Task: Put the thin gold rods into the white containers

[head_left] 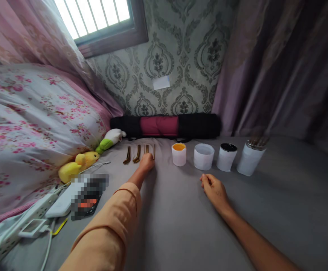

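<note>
Brown sticks (pixel 137 154): four slim brown pieces stand in a short row on the grey sheet (pixel 180 226), near the far end of the bed and left of centre; the two on the right are touched by a hand.
Floral quilt (pixel 31 124): a pink-flowered heap fills the far left, under a barred window (pixel 96 15).
Power strip (pixel 25 214): white, at the lower left edge, with cables and a white charger pack (pixel 60 205) beside it.
Plush toys: a yellow duck (pixel 77 165) lies against the quilt, with a green-and-white toy (pixel 110 139) just behind it.
Phone (pixel 89 197): dark and partly blurred, next to the charger pack.
Left hand (pixel 147 162): reaching forward from an orange sleeve (pixel 110 229), its fingers bent down over the lower ends of the two right-hand sticks; whether it pinches one or only rests on them cannot be told.
Rolled mat (pixel 165 126): black and maroon, lying across the bed along the patterned wall.
Cups: four white containers in a line right of the sticks, namely an orange-lined cup (pixel 179 154), a plain cup (pixel 203 156), a black-topped cup (pixel 227 157) and a taller wrapped jar (pixel 250 158).
Right hand (pixel 213 188): resting on the sheet just in front of the plain cup, apart from it, fingers loosely curled, with nothing seen in them.
Curtain (pixel 288 67): dark folds close off the right side.
</note>
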A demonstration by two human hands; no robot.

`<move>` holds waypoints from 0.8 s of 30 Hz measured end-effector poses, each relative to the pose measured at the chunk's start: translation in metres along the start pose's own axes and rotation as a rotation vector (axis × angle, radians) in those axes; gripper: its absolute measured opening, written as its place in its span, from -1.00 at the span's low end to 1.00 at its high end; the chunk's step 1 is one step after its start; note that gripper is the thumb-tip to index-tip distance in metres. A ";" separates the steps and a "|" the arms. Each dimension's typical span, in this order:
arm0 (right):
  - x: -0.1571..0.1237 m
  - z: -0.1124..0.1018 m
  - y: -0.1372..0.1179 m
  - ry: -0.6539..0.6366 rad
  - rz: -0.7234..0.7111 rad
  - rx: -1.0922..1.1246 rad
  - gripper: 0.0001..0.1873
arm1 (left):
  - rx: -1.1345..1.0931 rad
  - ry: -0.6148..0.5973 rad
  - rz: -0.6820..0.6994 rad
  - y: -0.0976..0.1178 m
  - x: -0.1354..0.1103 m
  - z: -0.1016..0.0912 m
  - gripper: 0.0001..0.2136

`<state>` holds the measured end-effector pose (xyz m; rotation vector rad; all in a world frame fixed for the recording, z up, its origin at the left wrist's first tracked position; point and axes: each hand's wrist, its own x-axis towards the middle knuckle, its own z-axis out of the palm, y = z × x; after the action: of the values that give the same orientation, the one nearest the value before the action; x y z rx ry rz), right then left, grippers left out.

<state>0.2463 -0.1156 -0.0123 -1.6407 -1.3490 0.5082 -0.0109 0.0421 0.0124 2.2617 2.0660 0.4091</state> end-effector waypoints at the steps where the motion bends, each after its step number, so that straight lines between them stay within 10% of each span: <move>1: 0.000 0.000 0.000 0.000 -0.002 0.005 -0.62 | 0.001 -0.001 -0.003 0.000 0.001 0.000 -0.78; 24: 0.000 0.002 0.003 -0.005 0.021 0.003 -0.62 | -0.007 -0.055 -0.087 0.003 0.010 0.005 -0.78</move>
<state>0.2467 -0.1147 -0.0153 -1.6537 -1.3351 0.5273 -0.0062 0.0518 0.0100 2.1440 2.1232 0.3447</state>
